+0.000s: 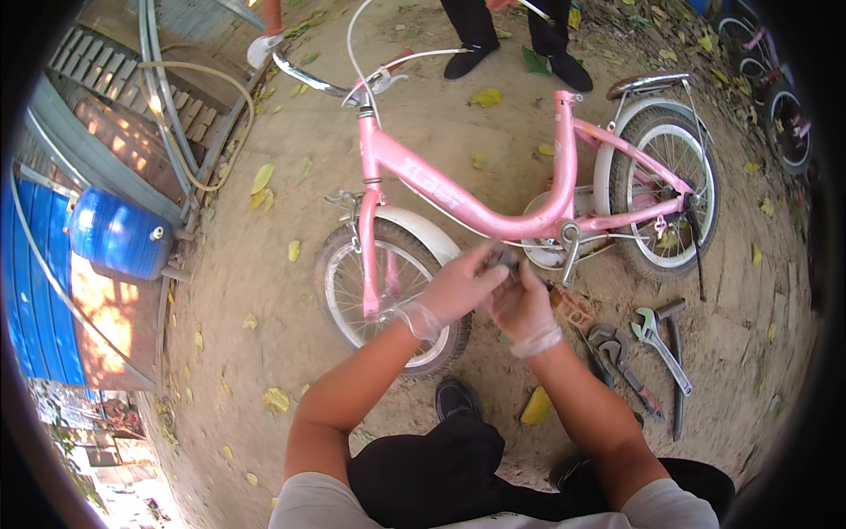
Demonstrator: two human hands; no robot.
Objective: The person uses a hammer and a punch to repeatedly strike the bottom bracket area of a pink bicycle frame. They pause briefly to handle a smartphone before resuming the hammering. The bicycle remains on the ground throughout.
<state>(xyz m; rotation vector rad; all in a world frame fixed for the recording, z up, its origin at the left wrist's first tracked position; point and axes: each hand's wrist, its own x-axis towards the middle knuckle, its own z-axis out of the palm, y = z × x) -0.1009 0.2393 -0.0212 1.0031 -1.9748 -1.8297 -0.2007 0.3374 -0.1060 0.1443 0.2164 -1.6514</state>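
Observation:
My left hand (458,282) and my right hand (520,304), both in thin translucent gloves, are together at the head view's middle, fingers closed around a small dark object (504,261) that I cannot identify. They are just below the frame of a pink bicycle (476,220) with white fenders; its saddle is not on the upright seat tube. Its front wheel (352,344) is beside my left wrist. To my right on the dirt lie an adjustable wrench (665,353), a red-handled wrench (630,375), a long dark bar tool (675,388) and some brownish items (571,309) partly behind my hand.
A person's legs (551,40) stand beyond the bicycle. More bicycles (784,132) are at the right rim. On the left are a blue barrel (119,225), metal pipes, a hose (247,106) and blue sheeting (40,300). A yellow object (536,406) lies near my shoe (456,401).

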